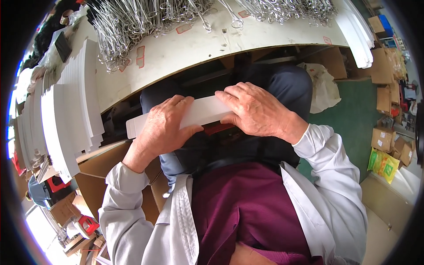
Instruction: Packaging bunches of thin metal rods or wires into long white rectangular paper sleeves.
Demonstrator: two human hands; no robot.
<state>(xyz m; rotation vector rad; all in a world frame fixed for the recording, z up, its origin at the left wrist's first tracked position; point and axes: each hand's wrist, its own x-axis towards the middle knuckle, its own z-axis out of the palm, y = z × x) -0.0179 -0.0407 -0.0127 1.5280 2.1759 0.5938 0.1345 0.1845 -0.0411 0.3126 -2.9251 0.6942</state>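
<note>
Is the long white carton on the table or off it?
Off it. The left hand and right hand hold the white carton on the person's side of the table's near edge.

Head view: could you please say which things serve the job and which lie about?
Job: long white carton in left hand and right hand; likely stacked white cartons, looped metal wires.
Seemingly idle: crumpled white plastic bag; yellow plastic packet.

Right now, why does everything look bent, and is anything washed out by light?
Head view: fisheye distortion curves the front edge of the white worktable; head view: a bright patch at lower left is washed out; head view: the slim white carton, gripped by left hand and right hand, is pale but its edges read clearly.
</note>
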